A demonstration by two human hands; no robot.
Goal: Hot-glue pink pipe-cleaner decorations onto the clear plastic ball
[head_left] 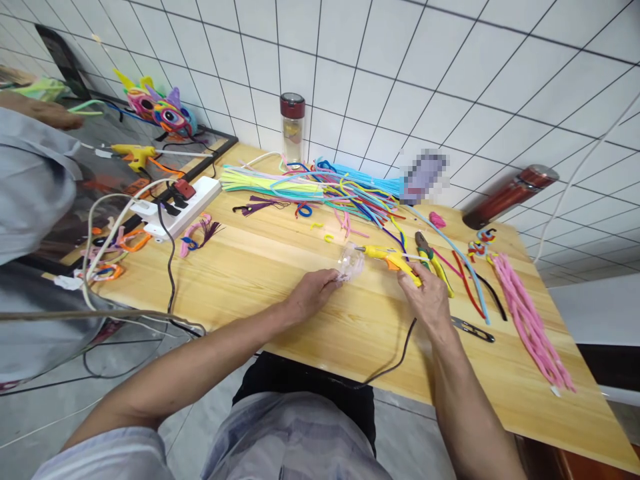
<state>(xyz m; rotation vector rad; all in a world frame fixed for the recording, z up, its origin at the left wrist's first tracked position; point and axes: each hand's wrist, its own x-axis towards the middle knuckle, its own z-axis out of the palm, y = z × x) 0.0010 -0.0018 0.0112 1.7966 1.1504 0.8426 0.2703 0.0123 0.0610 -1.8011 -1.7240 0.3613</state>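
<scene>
The left hand's fingers are clamped on the lower edge of the clear piece, just above the bench. The right hand is closed round the handle of the yellow gun; whether its trigger is pressed I cannot tell. The nozzle points at the clear piece's upper edge, touching or just beside it. Good work here would mean a firm but light pinch, so thin plastic does not buckle, with fingertips well off the hot metal tip, and glue let out in small dabs. The black cord should hang slack, free of the forearm.

The clear piece looks glossy, rounded and hollow; the gun is hard plastic, with a pale stick at its rear. Just beyond lie green-and-yellow pliers with dark metal jaws, then loose fuzzy stems in a bright, bendy heap. Farther right, a pink bundle lies long and plush on smooth, pale-grained wood.
</scene>
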